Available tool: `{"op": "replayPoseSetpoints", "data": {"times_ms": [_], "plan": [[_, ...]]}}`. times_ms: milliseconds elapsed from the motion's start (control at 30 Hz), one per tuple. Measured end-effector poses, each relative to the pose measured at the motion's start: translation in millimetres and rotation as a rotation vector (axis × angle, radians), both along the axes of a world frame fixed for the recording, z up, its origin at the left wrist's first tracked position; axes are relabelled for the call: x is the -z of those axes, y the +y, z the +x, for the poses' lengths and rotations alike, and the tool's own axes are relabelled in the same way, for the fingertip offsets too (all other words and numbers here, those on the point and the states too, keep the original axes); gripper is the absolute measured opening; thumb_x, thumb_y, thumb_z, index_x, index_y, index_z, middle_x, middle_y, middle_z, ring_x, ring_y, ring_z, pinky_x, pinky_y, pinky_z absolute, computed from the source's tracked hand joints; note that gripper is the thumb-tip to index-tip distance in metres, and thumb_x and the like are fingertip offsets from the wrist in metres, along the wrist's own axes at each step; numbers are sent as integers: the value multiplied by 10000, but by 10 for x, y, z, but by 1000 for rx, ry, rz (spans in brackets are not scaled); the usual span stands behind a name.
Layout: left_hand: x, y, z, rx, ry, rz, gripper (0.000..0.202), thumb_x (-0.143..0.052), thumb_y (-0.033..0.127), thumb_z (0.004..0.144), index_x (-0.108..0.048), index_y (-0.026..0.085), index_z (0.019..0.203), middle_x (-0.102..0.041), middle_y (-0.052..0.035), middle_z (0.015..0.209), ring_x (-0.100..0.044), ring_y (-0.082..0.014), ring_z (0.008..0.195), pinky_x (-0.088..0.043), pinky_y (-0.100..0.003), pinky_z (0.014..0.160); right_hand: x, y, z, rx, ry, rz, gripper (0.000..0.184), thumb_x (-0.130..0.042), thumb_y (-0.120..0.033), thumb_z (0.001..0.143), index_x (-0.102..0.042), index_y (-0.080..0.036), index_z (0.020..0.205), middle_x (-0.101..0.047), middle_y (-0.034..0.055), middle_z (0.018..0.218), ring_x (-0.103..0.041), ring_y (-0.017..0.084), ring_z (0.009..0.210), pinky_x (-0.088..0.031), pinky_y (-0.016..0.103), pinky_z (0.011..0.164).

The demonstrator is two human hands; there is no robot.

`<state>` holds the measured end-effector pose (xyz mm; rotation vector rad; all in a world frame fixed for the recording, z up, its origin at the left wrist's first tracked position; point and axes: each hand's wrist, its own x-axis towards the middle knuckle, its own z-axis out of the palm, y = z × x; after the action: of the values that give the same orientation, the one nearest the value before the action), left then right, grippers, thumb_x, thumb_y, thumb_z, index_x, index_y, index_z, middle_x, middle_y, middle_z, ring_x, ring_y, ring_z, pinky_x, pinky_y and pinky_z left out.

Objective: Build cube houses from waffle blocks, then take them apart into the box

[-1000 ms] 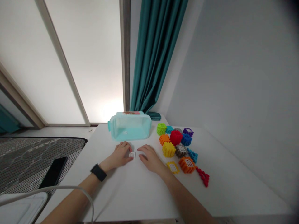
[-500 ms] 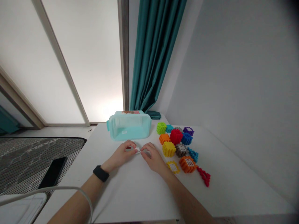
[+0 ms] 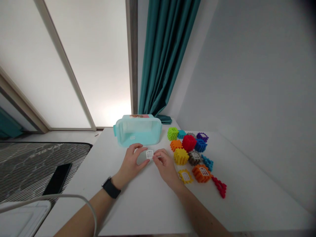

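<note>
On the white table (image 3: 106, 184), the right hand (image 3: 166, 169) pinches a white window tile (image 3: 149, 154) by its edge, while the left hand (image 3: 129, 163) stays spread just beside it. So slight a pinch could let the tile slip toward the nearby blocks (image 3: 189, 143).

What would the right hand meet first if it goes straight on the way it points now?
The small white window-shaped piece, right at the fingertips of the right hand, which seem to touch it already. Behind it stands the pale teal plastic box, though depth is unclear.
</note>
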<state>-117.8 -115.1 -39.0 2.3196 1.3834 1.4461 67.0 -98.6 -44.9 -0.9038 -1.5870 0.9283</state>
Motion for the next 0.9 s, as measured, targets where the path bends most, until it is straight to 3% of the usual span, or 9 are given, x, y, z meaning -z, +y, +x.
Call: {"op": "replayPoseSetpoints", "data": {"times_ms": [133, 300, 433, 533, 600, 733, 900], "plan": [[15, -15, -17, -11, 30, 41, 261, -677, 259, 890, -651, 242, 1149, -563, -91, 1173, -569, -240, 1102, -494, -427, 963, -5, -23, -10, -30, -4, 6, 161, -576, -329, 911, -600, -215, 800, -551, 35, 937, -557, 170, 900, -496, 268, 742], [27, -25, -47, 27, 28, 40, 352, -659, 280, 911, -608, 255, 1259, -550, -100, 1190, -562, -239, 1102, -507, -436, 956, -45, -30, 9, -81, 4, -92, 219, -579, -392, 911, -588, -217, 779, -523, 16, 896, -533, 165, 836, -468, 270, 705], [10, -45, -69, 110, 23, 38, 304, -613, 270, 941, -631, 278, 1245, -535, -100, 1207, -561, -234, 1111, -513, -436, 962, -78, -45, 33, -242, 13, -228, 274, -586, -446, 904, -578, -214, 758, -520, 7, 883, -529, 161, 807, -460, 282, 718], [-23, -83, -52, 134, 1, -6, 388, -654, 315, 918, -599, 289, 1301, -526, -104, 1220, -552, -247, 1133, -510, -451, 981, -86, -45, 38, -349, 100, -323, 278, -594, -468, 900, -576, -213, 791, -528, -3, 858, -533, 157, 782, -465, 294, 738], [-39, -104, -28, 137, -30, -29, 441, -680, 332, 901, -577, 294, 1328, -526, -101, 1213, -550, -249, 1131, -512, -455, 984, -83, -42, 33, -369, 150, -370, 287, -607, -479, 894, -573, -211, 797, -530, -10, 820, -525, 154, 766, -467, 296, 741], [-43, -113, 8, 160, -99, -42, 363, -674, 299, 906, -615, 293, 1265, -519, -89, 1203, -557, -231, 1099, -521, -444, 975, -77, -52, 14, -403, 186, -433, 315, -642, -499, 870, -575, -203, 783, -524, -16, 790, -520, 145, 750, -473, 290, 735], [-44, -102, 20, 191, -139, -96, 335, -673, 285, 907, -625, 280, 1238, -513, -88, 1204, -562, -233, 1102, -518, -453, 983, -92, -74, 6, -406, 145, -424, 315, -636, -499, 868, -572, -206, 774, -523, -23, 764, -534, 142, 721, -484, 284, 710]]}}
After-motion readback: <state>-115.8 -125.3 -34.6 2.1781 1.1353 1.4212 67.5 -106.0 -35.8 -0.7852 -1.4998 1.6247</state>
